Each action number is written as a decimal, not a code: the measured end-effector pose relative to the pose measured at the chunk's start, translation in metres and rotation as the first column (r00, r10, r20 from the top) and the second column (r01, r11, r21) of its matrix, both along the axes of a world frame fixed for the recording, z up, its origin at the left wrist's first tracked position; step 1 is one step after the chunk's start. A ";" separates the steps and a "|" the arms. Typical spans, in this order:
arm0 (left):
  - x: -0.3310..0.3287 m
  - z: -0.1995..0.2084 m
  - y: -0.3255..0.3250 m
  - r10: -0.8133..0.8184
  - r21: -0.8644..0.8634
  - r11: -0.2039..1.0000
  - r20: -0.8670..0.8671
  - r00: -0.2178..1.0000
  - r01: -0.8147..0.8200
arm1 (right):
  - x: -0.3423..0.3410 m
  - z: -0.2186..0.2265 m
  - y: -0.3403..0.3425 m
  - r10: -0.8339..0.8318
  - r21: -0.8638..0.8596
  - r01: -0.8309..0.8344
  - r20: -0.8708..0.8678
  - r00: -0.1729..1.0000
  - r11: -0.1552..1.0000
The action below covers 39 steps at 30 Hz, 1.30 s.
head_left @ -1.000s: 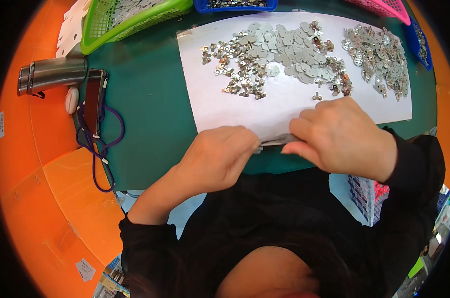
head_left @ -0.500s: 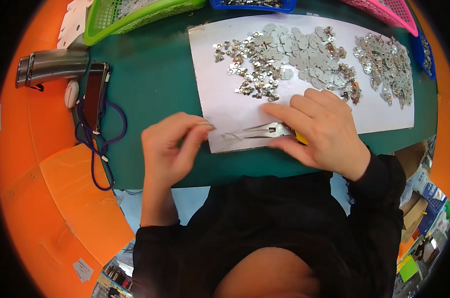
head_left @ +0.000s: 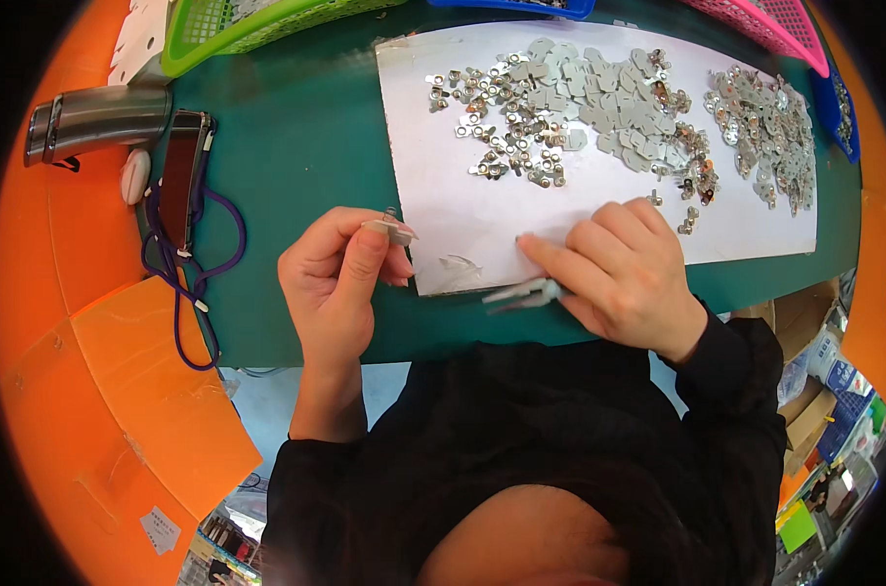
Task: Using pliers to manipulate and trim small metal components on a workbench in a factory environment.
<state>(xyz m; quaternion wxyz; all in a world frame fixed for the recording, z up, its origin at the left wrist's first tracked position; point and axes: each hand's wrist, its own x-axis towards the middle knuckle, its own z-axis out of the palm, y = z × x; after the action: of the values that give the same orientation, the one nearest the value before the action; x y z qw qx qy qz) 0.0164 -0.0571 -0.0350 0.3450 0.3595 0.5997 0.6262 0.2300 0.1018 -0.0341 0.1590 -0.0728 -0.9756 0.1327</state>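
Observation:
My left hand [head_left: 331, 278] is closed, pinching a small grey plate [head_left: 396, 233] with a bit of shiny metal at its top edge, just off the left edge of the white board [head_left: 560, 220]. My right hand [head_left: 629, 278] is wrapped round a pair of pliers [head_left: 526, 294], its index finger stretched out over the board. The pliers' jaws point left past the board's near edge and are smeared by motion; their handles are hidden in the palm. Beyond my hands lie a heap of flat grey plates [head_left: 614, 107] and, left of it, loose shiny metal clips [head_left: 511, 137].
Another pile of metal pieces [head_left: 760, 132] covers the board's right end. A clear plastic scrap [head_left: 459, 269] lies near its front edge. Green [head_left: 267, 39], blue [head_left: 521, 8] and pink [head_left: 775, 29] baskets line the back. At left are a phone [head_left: 181, 181] with a purple cord and a steel tumbler [head_left: 106, 122].
My left hand has turned, bringing the small plate in its fingers into plain view. The pliers in my right hand have swung down toward me, away from the plastic scrap.

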 end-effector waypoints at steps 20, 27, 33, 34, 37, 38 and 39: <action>0.030 0.002 0.012 -0.034 -0.047 0.998 0.297 0.954 0.050 | 0.018 -0.012 -0.010 -0.083 -0.244 0.045 -0.146 0.986 0.969; 0.033 0.002 0.009 -0.067 -0.053 0.995 0.255 0.965 0.083 | 0.031 -0.013 -0.002 -0.053 -0.115 0.026 -0.243 0.969 0.993; 0.037 0.005 0.013 -0.029 -0.075 0.996 0.287 0.958 0.053 | 0.028 -0.020 -0.009 -0.055 0.022 0.061 -0.204 0.977 0.998; 0.037 0.004 0.013 -0.029 -0.076 0.996 0.286 0.958 0.052 | 0.030 -0.020 -0.008 -0.024 0.056 0.036 -0.200 0.980 0.998; 0.036 0.003 0.012 -0.065 -0.054 0.995 0.305 0.950 0.086 | 0.032 -0.022 -0.009 0.009 0.110 0.015 -0.211 0.977 0.994; 0.037 0.003 0.013 -0.068 -0.061 0.994 0.339 0.938 0.094 | 0.033 -0.023 -0.009 0.010 0.131 0.020 -0.227 0.974 0.991; 0.038 0.004 0.015 -0.071 -0.067 0.992 0.372 0.926 0.103 | 0.032 -0.023 -0.009 0.010 0.132 0.021 -0.228 0.974 0.991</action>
<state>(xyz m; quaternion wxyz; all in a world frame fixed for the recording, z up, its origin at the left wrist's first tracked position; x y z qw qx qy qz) 0.0542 -0.0425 -0.0313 0.4938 0.2468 0.5340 0.6403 0.2619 0.0932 -0.0569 0.2746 -0.0488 -0.9574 0.0742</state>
